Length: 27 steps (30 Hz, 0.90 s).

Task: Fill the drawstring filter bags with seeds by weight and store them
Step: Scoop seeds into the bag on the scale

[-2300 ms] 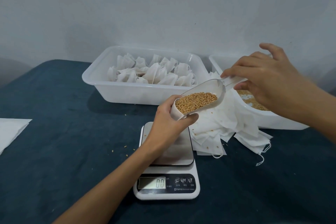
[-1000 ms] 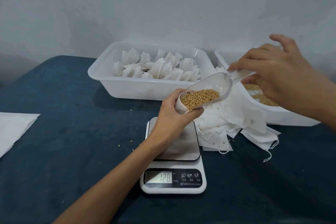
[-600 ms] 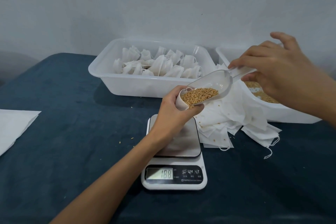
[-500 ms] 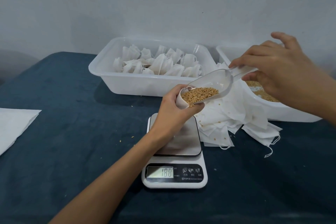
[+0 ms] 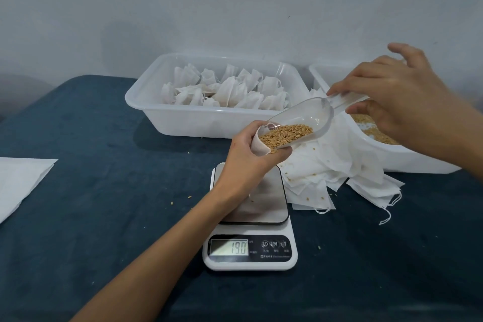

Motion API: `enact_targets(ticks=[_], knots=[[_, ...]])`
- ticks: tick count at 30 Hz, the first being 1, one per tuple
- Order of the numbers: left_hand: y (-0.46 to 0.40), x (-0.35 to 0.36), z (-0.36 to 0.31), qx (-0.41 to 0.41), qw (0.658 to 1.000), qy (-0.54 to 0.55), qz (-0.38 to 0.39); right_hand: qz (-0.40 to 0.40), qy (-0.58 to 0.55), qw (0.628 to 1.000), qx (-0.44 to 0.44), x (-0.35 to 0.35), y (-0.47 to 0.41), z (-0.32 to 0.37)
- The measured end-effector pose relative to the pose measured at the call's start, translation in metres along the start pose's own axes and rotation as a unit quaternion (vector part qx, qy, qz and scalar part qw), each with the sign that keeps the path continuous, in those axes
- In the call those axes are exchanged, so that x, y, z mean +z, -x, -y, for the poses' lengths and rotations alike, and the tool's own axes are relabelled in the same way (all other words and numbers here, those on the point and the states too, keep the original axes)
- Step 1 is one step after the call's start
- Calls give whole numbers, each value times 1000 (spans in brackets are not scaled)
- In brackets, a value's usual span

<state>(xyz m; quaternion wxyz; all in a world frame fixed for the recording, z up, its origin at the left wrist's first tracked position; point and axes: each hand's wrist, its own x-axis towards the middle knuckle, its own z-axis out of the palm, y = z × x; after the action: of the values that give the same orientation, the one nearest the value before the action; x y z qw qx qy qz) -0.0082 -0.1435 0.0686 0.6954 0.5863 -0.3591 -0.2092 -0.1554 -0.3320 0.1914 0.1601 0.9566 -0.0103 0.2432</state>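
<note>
My left hand (image 5: 247,162) grips a white filter bag (image 5: 260,144) by its open mouth, holding it over the steel plate of the white scale (image 5: 261,201); most of the bag is hidden behind the hand. My right hand (image 5: 400,102) pinches the handle of a clear plastic scoop (image 5: 313,119). The scoop tilts down to the left, and its golden seeds (image 5: 286,133) lie at the bag's mouth. The scale's display (image 5: 230,248) reads 19.0.
A white tub (image 5: 188,119) at the back holds several filled bags. A second tub (image 5: 407,159) at the right holds loose seeds. A heap of empty drawstring bags (image 5: 337,170) lies beside the scale. White sheet (image 5: 18,180) at the left edge. Stray seeds dot the dark cloth.
The scoop has tipped further and holds fewer seeds than before. The scale's reading climbed from zero to 19.0. Both hands stayed in place.
</note>
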Motion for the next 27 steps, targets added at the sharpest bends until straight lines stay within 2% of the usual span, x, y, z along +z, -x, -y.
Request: enact_targets(ticks=[11,22,27], knots=[[1,0,-2,-7,1000,2,2,34,-30,999,30,3,2,1],[1,-3,-7,-32,999,33,-8,61,-167,980,94,26,13,-11],[0,-7,-8,-56,997,43,-16,59,-244,955,157,32,19,-17]])
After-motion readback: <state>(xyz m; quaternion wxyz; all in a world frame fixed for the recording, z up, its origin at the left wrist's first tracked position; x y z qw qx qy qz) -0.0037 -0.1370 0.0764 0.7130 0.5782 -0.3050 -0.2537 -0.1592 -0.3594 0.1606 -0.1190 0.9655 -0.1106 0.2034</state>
